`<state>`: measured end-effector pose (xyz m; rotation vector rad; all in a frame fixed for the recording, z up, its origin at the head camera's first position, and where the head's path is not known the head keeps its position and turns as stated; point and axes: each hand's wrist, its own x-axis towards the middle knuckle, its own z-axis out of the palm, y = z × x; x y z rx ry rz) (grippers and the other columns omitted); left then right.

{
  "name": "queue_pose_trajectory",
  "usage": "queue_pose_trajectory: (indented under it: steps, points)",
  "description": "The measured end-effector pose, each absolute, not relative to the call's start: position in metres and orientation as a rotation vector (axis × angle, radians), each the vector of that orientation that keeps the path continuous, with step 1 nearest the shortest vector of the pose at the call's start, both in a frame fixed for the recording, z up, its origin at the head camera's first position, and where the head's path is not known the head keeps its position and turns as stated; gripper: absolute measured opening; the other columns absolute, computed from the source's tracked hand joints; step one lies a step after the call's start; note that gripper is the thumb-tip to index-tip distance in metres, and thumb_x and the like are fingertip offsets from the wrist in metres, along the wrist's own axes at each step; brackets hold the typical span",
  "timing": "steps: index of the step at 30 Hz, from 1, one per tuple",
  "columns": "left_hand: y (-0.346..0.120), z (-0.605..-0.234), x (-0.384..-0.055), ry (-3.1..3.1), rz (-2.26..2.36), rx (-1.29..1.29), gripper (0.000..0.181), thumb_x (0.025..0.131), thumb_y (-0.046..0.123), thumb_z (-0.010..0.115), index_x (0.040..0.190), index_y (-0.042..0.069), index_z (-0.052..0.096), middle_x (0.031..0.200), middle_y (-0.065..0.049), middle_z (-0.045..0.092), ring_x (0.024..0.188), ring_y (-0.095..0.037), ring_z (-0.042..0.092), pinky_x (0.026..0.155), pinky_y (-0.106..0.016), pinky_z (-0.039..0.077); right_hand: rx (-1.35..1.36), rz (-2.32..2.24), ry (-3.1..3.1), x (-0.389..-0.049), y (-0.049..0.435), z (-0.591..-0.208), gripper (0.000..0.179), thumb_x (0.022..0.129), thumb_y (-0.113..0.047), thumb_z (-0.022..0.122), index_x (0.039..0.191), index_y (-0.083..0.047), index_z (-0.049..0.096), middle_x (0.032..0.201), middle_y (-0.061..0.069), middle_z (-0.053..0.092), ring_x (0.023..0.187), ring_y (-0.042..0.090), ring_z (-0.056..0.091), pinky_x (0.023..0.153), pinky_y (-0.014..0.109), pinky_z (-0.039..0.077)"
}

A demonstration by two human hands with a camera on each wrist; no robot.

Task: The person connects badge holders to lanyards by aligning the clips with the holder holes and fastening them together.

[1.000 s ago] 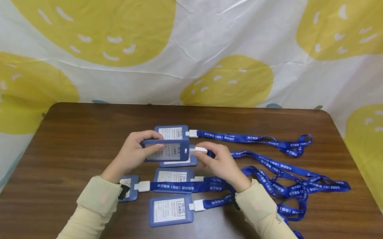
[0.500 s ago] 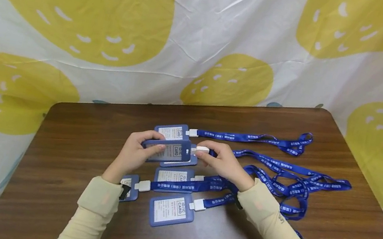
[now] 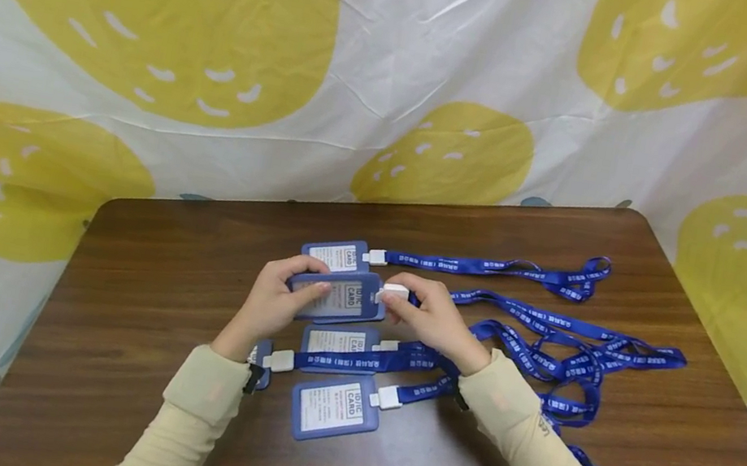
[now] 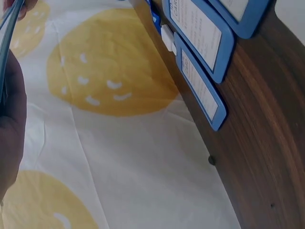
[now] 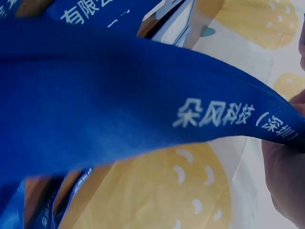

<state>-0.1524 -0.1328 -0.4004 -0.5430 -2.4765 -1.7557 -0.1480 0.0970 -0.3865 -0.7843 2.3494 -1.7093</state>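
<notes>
My left hand [image 3: 273, 300] pinches a blue badge holder [image 3: 349, 307] between thumb and fingers, lifted above the table. In the left wrist view this hand [image 4: 10, 124] shows at the left edge, with the holder a thin edge. My right hand [image 3: 436, 319] pinches a white lanyard clip [image 3: 395, 293] at the holder's slotted end. The clip's tip overlaps the slot; whether it is hooked through, I cannot tell. From that hand a blue strap [image 5: 214, 109] with white lettering stretches across the right wrist view. Behind the held holder lies another badge holder [image 3: 334, 257] with its clip attached.
Several more badge holders lie below the hands, among them a front one [image 3: 335, 408] and one partly covered by a strap [image 3: 336, 341]. Blue straps [image 3: 573, 369] tangle across the right of the brown table [image 3: 145, 269]. A lemon-patterned curtain [image 3: 404, 48] hangs behind.
The left hand has moved right with the badge holder, closing the gap to the clip. The right hand has hardly moved and still holds the clip.
</notes>
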Motion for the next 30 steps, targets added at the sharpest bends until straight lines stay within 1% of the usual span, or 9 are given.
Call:
queue_pose_trajectory:
  steps: [5,10,13,16,17,19,24,26,30]
  points:
    - [-0.13,-0.401,-0.152,-2.457,-1.761,-0.499,0.011,0.081,-0.002,0.064,0.091,-0.006,0.062,0.086,-0.019,0.061,0.074,-0.02,0.053,0.063,-0.023,0.043,-0.732,-1.759,2.324,-0.148,0.096,-0.39,0.011,0.09,-0.001,0.052,0.09,0.007,0.059,0.068,0.022,0.054,0.061,0.029,0.052,0.059,0.028,0.047]
    - [-0.127,-0.397,-0.15,-2.443,-1.732,-0.52,0.008,0.082,-0.003,0.063,0.089,-0.006,0.062,0.083,-0.018,0.061,0.073,-0.019,0.053,0.064,-0.023,0.043,-0.712,-1.768,2.307,-0.149,0.095,-0.396,0.012,0.091,-0.003,0.052,0.09,0.006,0.059,0.069,0.022,0.054,0.062,0.031,0.051,0.057,0.025,0.044]
    - [-0.128,-0.395,-0.151,-2.459,-1.724,-0.531,0.008,0.081,-0.001,0.064,0.089,-0.005,0.062,0.084,-0.018,0.062,0.075,-0.02,0.054,0.064,-0.024,0.044,-0.735,-1.747,2.295,-0.155,0.099,-0.408,0.012,0.091,-0.005,0.052,0.093,0.004,0.061,0.068,0.016,0.055,0.061,0.026,0.051,0.055,0.024,0.043]
    - [-0.133,-0.394,-0.153,-2.5,-1.713,-0.521,0.01,0.081,-0.001,0.065,0.089,-0.005,0.063,0.086,-0.018,0.063,0.075,-0.02,0.055,0.064,-0.024,0.045,-0.765,-1.697,2.273,-0.164,0.103,-0.42,0.013,0.091,-0.009,0.055,0.097,0.0,0.062,0.064,0.007,0.053,0.055,0.017,0.048,0.05,0.024,0.039]
    - [-0.136,-0.397,-0.156,-2.509,-1.712,-0.512,0.01,0.08,0.001,0.066,0.089,-0.005,0.063,0.087,-0.018,0.063,0.075,-0.02,0.055,0.064,-0.024,0.045,-0.782,-1.668,2.281,-0.165,0.104,-0.42,0.014,0.09,-0.01,0.056,0.098,-0.001,0.063,0.066,0.004,0.054,0.056,0.014,0.048,0.05,0.023,0.039]
    - [-0.141,-0.398,-0.157,-2.527,-1.722,-0.485,0.011,0.081,0.002,0.066,0.089,-0.004,0.063,0.087,-0.018,0.063,0.075,-0.02,0.055,0.064,-0.025,0.045,-0.786,-1.613,2.299,-0.167,0.105,-0.419,0.015,0.089,-0.012,0.058,0.098,-0.002,0.064,0.065,0.0,0.052,0.051,0.011,0.043,0.047,0.023,0.036]
    - [-0.156,-0.397,-0.157,-2.588,-1.738,-0.369,0.014,0.082,0.007,0.066,0.092,-0.003,0.063,0.089,-0.018,0.063,0.074,-0.019,0.057,0.062,-0.025,0.047,-0.748,-1.489,2.365,-0.173,0.111,-0.42,0.013,0.086,-0.016,0.063,0.091,-0.004,0.065,0.056,-0.002,0.048,0.044,0.007,0.033,0.045,0.022,0.029]
    - [-0.162,-0.397,-0.157,-2.605,-1.76,-0.32,0.016,0.083,0.008,0.066,0.093,-0.003,0.063,0.089,-0.018,0.062,0.073,-0.019,0.057,0.061,-0.025,0.048,-0.742,-1.461,2.377,-0.175,0.113,-0.42,0.013,0.085,-0.016,0.064,0.09,-0.004,0.065,0.054,-0.002,0.047,0.044,0.006,0.031,0.046,0.022,0.029]
    - [-0.174,-0.398,-0.157,-2.597,-1.822,-0.258,0.018,0.082,0.008,0.066,0.095,-0.004,0.062,0.089,-0.018,0.061,0.07,-0.017,0.057,0.058,-0.026,0.049,-0.764,-1.395,2.403,-0.179,0.119,-0.419,0.017,0.081,-0.017,0.069,0.092,-0.004,0.066,0.052,-0.004,0.041,0.045,0.005,0.03,0.048,0.023,0.03]
